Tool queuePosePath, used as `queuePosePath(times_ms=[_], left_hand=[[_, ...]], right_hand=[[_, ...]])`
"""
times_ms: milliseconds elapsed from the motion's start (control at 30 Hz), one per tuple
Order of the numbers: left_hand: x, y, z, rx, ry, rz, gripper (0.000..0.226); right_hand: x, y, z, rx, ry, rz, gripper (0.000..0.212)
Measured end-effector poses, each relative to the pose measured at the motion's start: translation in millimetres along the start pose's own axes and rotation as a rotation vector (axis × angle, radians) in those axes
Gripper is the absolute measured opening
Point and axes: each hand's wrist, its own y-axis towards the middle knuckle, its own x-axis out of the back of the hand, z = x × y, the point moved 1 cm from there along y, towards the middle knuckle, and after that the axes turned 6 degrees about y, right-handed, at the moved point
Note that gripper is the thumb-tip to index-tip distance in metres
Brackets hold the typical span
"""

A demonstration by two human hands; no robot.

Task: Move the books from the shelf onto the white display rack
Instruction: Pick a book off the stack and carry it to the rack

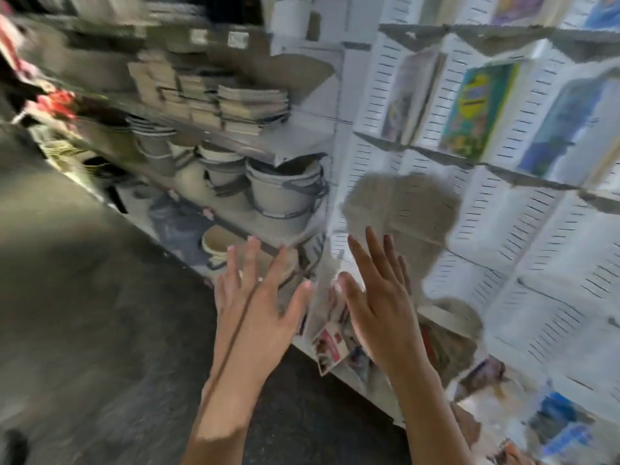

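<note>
The whole view is smeared by motion blur, so fine detail is lost. Both bare hands are raised in the near centre, fingers spread and palms open. The left hand (255, 303) holds nothing. The right hand (379, 307) is also splayed, and a thin booklet with a pink and white cover (327, 333) shows between the two hands, against the right palm; whether the right hand actually grips it or it only lies behind cannot be told.

Stacks of pale, worn books (214, 99) lie flat on the grey metal shelf (295, 142) at the far left-centre, well apart from both hands. On the shelf level below stand nested white plastic buckets (285, 189).

The white slotted display rack (503, 229) fills the right side. On its upper tier stand three books upright: a pale thin book (412, 95), a green and yellow picture book (476, 109) just right of it, and a blue-covered book (563, 129) at the far right. More blue-covered items (560, 427), blurred, sit low at the near right. The dark floor (84, 313) covers the near left.
</note>
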Motion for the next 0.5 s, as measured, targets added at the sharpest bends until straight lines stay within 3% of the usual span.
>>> queuePosePath(times_ms=[333, 500], left_hand=[[26.5, 31.3, 130.8, 0.228, 0.085, -0.074, 0.085], [33.4, 70.4, 196.1, 0.324, 0.107, -0.09, 0.086]], right_hand=[[-118.8, 70.7, 64.7, 0.101, 0.075, 0.188, 0.062], [-195.4, 126.3, 83.8, 0.159, 0.141, 0.258, 0.075]])
